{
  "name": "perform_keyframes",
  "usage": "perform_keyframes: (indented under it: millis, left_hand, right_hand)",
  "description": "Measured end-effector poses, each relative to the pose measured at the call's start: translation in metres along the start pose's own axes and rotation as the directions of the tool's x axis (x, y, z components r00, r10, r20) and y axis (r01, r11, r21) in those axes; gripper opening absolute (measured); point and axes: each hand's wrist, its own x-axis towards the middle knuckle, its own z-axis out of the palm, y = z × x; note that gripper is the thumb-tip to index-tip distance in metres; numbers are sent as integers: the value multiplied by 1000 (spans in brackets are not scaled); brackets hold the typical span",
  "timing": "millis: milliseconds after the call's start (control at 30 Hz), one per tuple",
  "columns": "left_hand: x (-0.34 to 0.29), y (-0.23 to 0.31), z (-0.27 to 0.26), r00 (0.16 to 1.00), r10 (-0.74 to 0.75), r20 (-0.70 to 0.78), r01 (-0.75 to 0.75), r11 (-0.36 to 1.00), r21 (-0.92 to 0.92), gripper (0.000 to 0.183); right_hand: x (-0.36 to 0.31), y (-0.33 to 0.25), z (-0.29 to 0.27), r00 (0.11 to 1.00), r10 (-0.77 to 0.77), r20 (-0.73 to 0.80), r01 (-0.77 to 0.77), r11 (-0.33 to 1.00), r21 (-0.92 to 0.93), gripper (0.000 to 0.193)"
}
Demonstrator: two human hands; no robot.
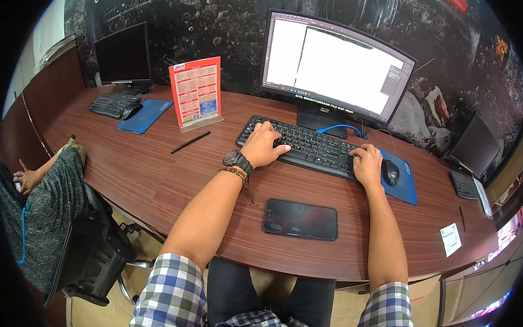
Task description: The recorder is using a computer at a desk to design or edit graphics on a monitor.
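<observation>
A black keyboard (314,145) lies at a slant on the brown wooden desk. Across its left end rests my left hand (263,145), fingers spread over the keys and thumb stretched to the right; a dark watch and beaded bracelet circle that wrist. My right hand (366,164) has its fingertips on the keys at the keyboard's right end, fingers slightly bent and apart, holding nothing. Just right of it a black mouse (390,172) sits on a blue mouse pad (405,186). Behind the keyboard stands a curved monitor (334,62) showing a mostly white window.
Between my forearms lies a dark phone (300,219). To the left are a black pen (191,142), a red-bordered sign (196,95), another keyboard (109,103) and a dark monitor (125,55). A white paper (450,239) lies right. Someone sits in a black chair (91,261) at left.
</observation>
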Motion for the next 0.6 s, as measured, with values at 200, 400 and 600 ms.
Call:
perform_keyframes:
  millis: [200,400,600]
  left_hand:
    - [1,-2,0,1000,15,15,-15,1000,18,53]
    - [2,0,-1,998,3,55,-5,1000,25,52]
    - [0,-2,2,1000,28,-2,-28,999,29,52]
  right_hand:
    - [1,-1,1,1000,-10,-15,9,1000,-8,18]
    - [0,1,2,999,-22,-29,22,1000,-10,19]
    - [0,-1,1,1000,-11,-18,11,1000,3,19]
